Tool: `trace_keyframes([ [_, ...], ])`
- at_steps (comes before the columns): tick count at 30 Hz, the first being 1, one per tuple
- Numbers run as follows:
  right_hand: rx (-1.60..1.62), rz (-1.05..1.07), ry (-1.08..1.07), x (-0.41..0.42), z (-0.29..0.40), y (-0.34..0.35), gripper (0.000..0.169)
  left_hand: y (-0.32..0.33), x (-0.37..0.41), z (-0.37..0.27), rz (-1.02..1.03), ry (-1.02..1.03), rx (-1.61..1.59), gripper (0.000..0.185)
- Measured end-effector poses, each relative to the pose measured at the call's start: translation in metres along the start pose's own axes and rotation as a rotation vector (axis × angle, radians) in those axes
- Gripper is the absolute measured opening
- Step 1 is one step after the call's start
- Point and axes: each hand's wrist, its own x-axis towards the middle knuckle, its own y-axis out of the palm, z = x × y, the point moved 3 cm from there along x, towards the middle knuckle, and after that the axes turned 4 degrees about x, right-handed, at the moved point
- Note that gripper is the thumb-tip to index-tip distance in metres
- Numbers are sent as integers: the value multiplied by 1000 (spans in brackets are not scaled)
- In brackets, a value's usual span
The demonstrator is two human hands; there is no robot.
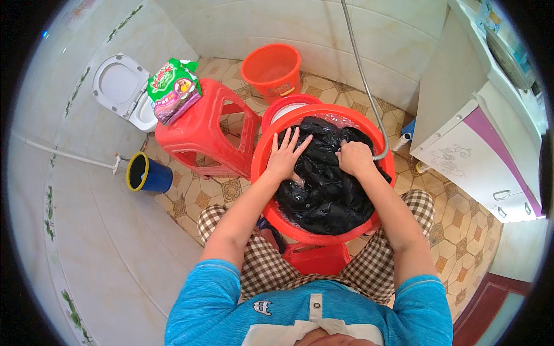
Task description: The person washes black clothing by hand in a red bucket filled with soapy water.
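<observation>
Wet black cloth (331, 190) fills a large red plastic basin (314, 238) between my knees, with suds along its edge. My left hand (285, 155) lies on the cloth near the basin's left side, fingers spread and palm down, gripping nothing. On the right, my right hand (355, 158) is closed around the end of a flexible metal shower hose (362, 71). A bit of its silvery end shows by my thumb; most of that end is hidden by my fingers.
A red plastic stool (190, 125) at left carries a green detergent bag (173, 91). Behind the basin are a smaller red basin (298, 100) and a red bucket (277, 78). A blue bucket (160, 177), toilet (121, 84) and white cabinet (463, 155) stand around.
</observation>
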Motion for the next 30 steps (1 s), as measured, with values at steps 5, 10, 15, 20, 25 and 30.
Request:
trace_keyframes([
  [5,193,37,-34,14,-26,22,47,16,22,-4,78,42,114,151],
  [10,408,8,-45,22,-45,39,51,17,29,-2,13,61,-42,140],
  [15,445,-49,15,22,-46,49,51,20,28,5,-37,100,-247,135],
  [20,571,-114,99,30,-60,62,51,17,28,1,-94,69,-211,128],
  [25,428,-382,98,17,-29,37,40,24,28,-1,24,63,-121,116],
  [30,364,-686,-248,17,-7,14,33,12,26,-13,170,136,-120,101],
])
